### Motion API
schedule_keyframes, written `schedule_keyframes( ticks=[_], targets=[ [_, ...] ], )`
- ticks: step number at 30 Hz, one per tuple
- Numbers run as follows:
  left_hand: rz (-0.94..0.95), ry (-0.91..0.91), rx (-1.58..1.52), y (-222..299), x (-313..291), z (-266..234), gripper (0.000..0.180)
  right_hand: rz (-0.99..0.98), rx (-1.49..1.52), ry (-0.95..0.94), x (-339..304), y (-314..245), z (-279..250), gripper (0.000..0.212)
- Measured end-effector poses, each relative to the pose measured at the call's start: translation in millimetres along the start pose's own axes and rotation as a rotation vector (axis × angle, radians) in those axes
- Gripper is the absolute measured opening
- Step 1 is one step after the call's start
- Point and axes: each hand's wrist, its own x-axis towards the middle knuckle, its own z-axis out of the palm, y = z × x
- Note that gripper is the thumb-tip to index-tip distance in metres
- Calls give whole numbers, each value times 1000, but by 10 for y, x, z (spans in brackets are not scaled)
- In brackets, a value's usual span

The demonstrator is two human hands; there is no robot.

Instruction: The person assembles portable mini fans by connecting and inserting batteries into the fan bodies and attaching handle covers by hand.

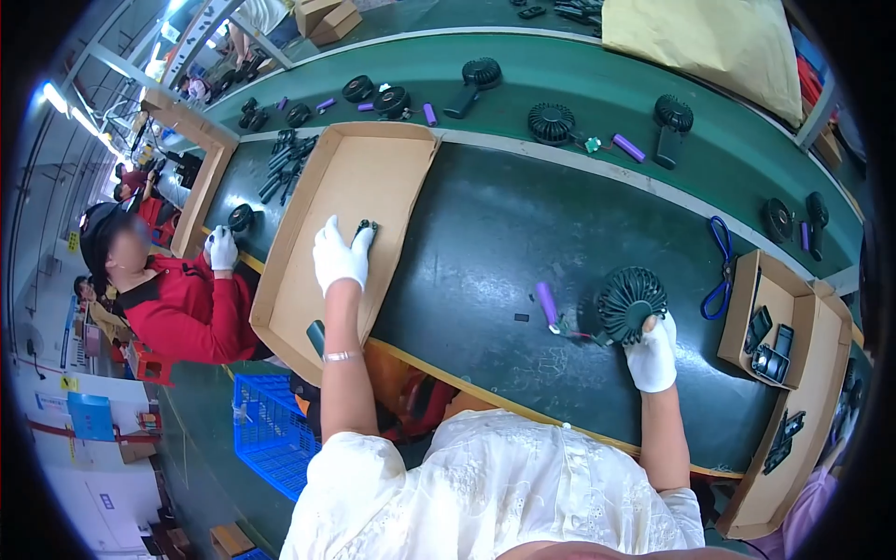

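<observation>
My left hand (340, 256), in a white glove, is over a shallow cardboard tray (369, 168), its fingers apart. A small dark part (368, 227) lies at the tip of one finger; whether they touch is not clear. My right hand (652, 357), also gloved, grips a round black fan head (631, 304) by its near edge, thumb on its face. A thin red wire runs from the fan head towards a purple battery cell (546, 303) on the dark green table. A small dark chip-like piece (522, 317) lies beside the cell.
Fans and purple cells sit on the green conveyor (523, 70) beyond. On the right are blue-handled scissors (719, 271) and a small cardboard box (803, 308) with black casings. At left, a co-worker in red (191, 313) handles a fan. A blue crate (271, 425) stands below.
</observation>
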Motion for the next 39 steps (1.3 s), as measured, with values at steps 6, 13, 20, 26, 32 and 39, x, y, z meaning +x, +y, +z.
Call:
schedule_keyframes(
  ticks=[6,13,20,26,32,39],
  targets=[
    [-49,-474,-197,-223,250,157,69,66,178,-175,43,-38,-184,68],
    [-156,-575,-1047,885,-401,-454,33,-333,-410,286,89,-104,-191,48],
    [-85,-699,-1273,2015,-1662,-315,31,-442,-1187,-45,-58,69,207,57],
    [279,-746,-984,1807,-1530,-18,27,-390,-1330,-162,115,-118,308,90],
    [150,-824,-1149,1947,-1437,-299,26,194,-817,-76,-47,-393,488,75],
    [159,-1433,-1081,2105,-1637,-496,27,-74,-251,176,40,-195,91,48]
  ],
)
